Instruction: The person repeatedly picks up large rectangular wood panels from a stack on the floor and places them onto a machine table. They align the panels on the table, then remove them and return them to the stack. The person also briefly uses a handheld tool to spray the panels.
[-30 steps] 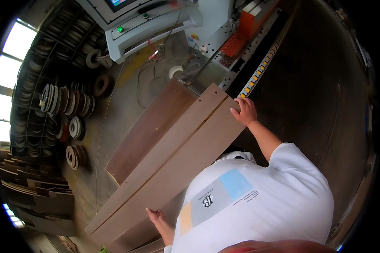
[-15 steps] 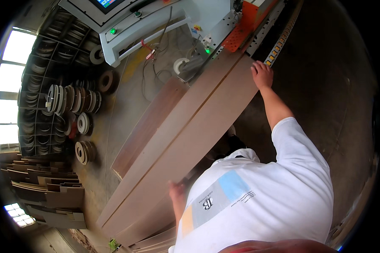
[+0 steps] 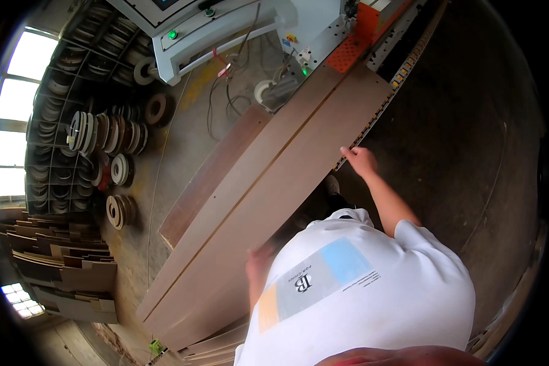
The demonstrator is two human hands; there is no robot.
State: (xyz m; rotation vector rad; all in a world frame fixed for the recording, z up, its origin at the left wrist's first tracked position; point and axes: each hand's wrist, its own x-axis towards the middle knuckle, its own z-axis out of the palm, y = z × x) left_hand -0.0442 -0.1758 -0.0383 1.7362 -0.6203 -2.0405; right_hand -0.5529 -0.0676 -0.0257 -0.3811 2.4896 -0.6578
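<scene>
A long brown panel lies diagonally in front of me, its far end beside the orange part of a machine. Behind it runs a narrower brown panel, separated by a thin dark line. My right hand is at the front panel's near edge, fingers curled and the thumb tip at the edge; its fingertips are partly hidden. Smeared by motion, my left hand is over the same panel farther down, close to my shirt. I cannot make out its fingers or whether it touches the panel.
The grey machine with its orange guard stands at the far end. A rail with yellow marks follows the panel's near side. Another reddish-brown board lies behind. Rolls of edging and stacked boards are at left.
My right hand has left the panel's far corner and come back along its near edge toward me. My left hand stays low over the panel, blurred in both frames. The view has shifted slightly.
</scene>
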